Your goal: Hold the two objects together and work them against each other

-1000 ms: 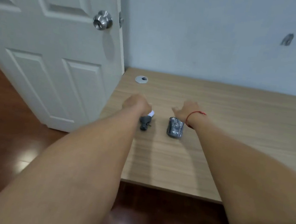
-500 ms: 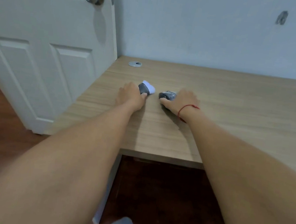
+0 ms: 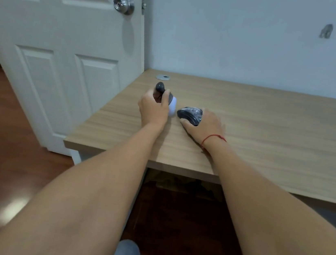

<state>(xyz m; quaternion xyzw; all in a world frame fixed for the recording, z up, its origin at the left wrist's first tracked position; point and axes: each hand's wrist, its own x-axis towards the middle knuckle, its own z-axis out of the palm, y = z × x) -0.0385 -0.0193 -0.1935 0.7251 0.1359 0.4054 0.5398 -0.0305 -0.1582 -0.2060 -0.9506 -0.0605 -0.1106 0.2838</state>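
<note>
View from the head camera over a wooden desk. The left hand has its fingers curled round a small grey-and-white device: a dark grey body with a rounded grey knob at its far end and a pale white, dome-like end facing the right hand. The device is lifted slightly off the desk, just nearer than the round silver cable grommet set in the desk's far left corner. The right hand, with a red string bracelet at its wrist, lies over a dark computer mouse; its thumb runs along the mouse's near side and its fingers curl over the far side, so it grips the mouse. The mouse is glossy black-grey, oval, with a lighter reflective patch on top, and sits on the desk just right of the device, not touching it. Left of the desk stands a white panelled door with a metal knob.
</note>
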